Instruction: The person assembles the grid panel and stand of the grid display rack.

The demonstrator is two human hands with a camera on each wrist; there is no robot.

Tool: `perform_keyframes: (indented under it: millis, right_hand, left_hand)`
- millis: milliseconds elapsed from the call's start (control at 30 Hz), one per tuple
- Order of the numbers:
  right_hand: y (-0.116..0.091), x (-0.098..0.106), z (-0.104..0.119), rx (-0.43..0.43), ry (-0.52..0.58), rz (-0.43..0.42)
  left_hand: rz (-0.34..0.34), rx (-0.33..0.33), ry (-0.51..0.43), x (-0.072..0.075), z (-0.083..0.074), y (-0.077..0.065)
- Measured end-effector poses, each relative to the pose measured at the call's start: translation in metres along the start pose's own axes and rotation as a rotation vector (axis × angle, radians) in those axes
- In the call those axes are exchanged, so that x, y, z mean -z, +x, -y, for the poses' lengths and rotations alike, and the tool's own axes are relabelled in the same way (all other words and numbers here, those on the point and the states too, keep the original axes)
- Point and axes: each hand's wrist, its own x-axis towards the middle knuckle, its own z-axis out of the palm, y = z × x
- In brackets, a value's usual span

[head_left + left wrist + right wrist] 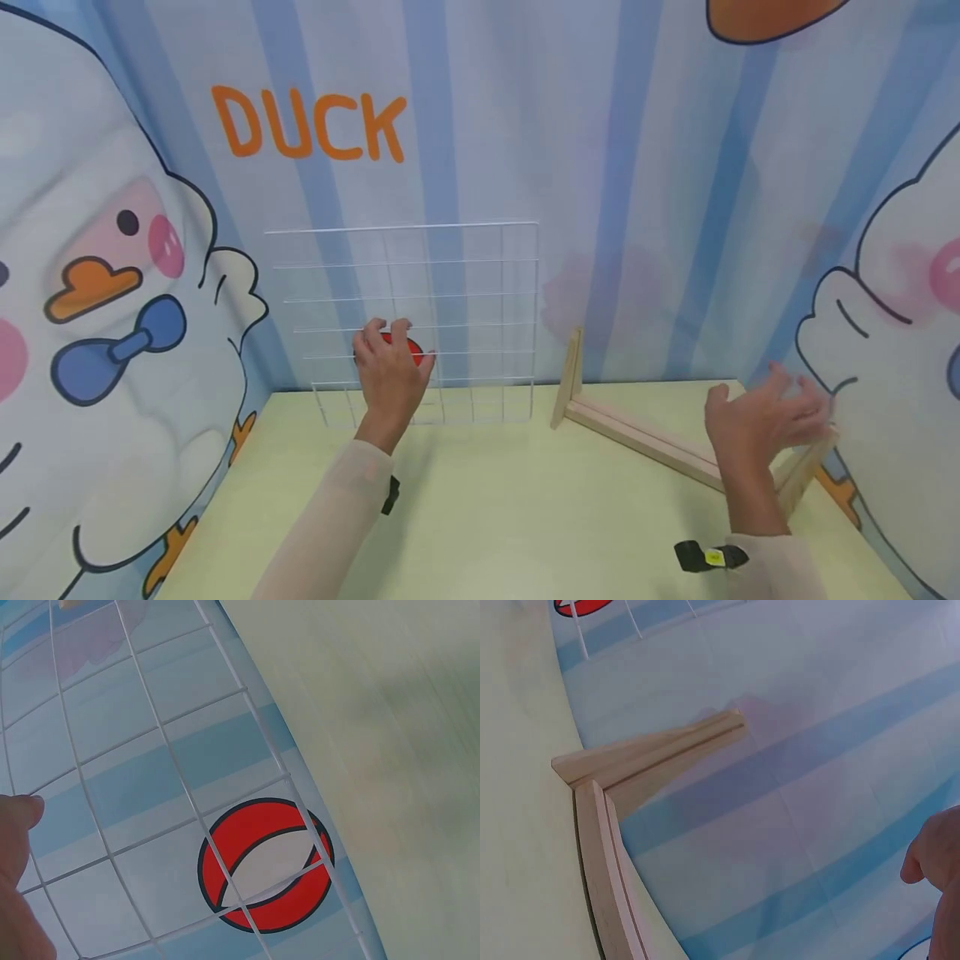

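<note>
Striped backdrop, pale table. Left hand, its grip unclear, is at the upright wire grid, centre-left; right hand, loosely spread, is nearer the wooden frame, slanting toward lower right.

The place looked like a screened-off booth; what building surrounded it could not be told. A pale yellow tabletop at six o'clock met a blue-striped backdrop at twelve, with orange "DUCK" lettering at eleven, a cartoon duck at nine and another white figure at three.
</note>
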Motion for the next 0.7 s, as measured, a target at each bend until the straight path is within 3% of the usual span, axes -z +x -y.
perform_keyframes:
  millis: [100, 233, 333, 467, 567, 700]
  right_hand:
    - [0.005, 0.008, -0.015, -0.089, -0.037, -0.016]
    - [0.012, 0.016, -0.030, -0.197, -0.089, 0.033]
    - [0.016, 0.019, -0.038, -0.281, -0.042, 0.067]
    - [0.024, 0.022, -0.049, -0.398, 0.071, 0.048]
    - [0.031, 0.026, -0.060, -0.419, 0.080, 0.067]
    - [0.033, 0.033, -0.071, -0.385, 0.056, 0.134]
  left_hand:
    - [-0.002, -0.007, 0.003, 0.001, 0.001, -0.003]
    - [0.012, -0.010, -0.007, 0.002, 0.000, -0.004]
    - [0.023, -0.009, 0.000, 0.002, 0.000, -0.003]
    - [0.034, -0.012, 0.007, 0.001, 0.000, -0.003]
    - [0.042, -0.010, 0.010, 0.001, -0.001, -0.003]
    - [0.054, 0.003, 0.011, 0.002, 0.001, -0.001]
